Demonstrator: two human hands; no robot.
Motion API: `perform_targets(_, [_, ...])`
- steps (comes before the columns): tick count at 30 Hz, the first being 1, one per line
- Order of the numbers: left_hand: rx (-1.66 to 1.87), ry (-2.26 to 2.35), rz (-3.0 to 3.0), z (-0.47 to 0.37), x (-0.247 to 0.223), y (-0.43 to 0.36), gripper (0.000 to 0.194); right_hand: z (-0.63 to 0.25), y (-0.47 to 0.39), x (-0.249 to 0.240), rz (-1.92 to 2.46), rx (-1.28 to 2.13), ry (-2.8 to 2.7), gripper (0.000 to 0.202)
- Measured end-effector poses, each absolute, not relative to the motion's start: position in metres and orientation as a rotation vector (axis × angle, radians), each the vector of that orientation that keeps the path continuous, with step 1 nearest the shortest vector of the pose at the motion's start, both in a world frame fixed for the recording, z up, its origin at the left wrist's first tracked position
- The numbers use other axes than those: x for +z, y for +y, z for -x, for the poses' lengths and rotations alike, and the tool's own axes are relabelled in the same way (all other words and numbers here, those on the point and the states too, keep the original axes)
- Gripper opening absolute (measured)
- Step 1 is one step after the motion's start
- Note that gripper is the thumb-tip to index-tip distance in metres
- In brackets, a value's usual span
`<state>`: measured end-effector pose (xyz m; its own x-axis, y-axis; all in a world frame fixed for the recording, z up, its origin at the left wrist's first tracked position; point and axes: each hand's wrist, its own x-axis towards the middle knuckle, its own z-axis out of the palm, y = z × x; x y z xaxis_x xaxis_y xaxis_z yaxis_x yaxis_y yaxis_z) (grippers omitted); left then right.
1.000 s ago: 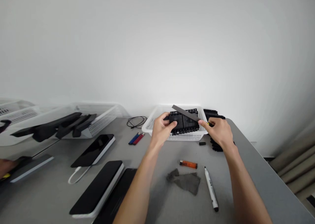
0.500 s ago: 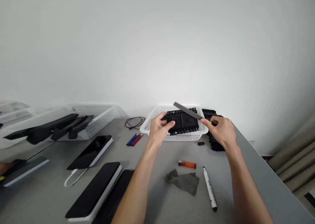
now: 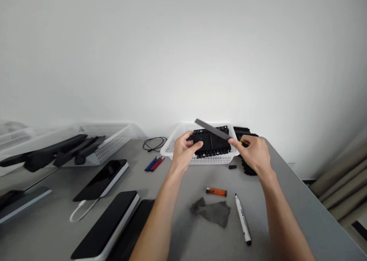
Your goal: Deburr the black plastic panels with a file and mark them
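Note:
My left hand grips a black plastic part with toothed edges by its left end, thumb on its flat face. The part is held up in front of a white basket. In my right hand is a flat grey file, held by its handle, of which a bit of yellow shows. The file slants up to the left across the upper right of the part; I cannot tell whether they touch. More black toothed parts lie behind my right hand, beside the basket.
An orange lighter, a grey cloth, a white marker and its black cap lie nearer me. Leftward are two lighters, a black cable, a phone on a power bank, another power bank and a basket of black pieces.
The file and my right hand have shifted left across the black part. My left hand keeps its grip on the part. The whole view has moved slightly.

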<state>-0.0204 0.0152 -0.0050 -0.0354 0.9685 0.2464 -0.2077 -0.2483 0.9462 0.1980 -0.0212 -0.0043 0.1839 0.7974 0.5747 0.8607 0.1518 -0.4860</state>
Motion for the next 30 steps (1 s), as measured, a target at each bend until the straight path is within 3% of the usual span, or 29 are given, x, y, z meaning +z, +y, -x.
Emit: perform_targets(30, [1.502,0.960,-1.237,0.027,-0.001,0.013,0.046,-0.201,-0.017,-0.005,1.611,0.031,-1.586,0.063])
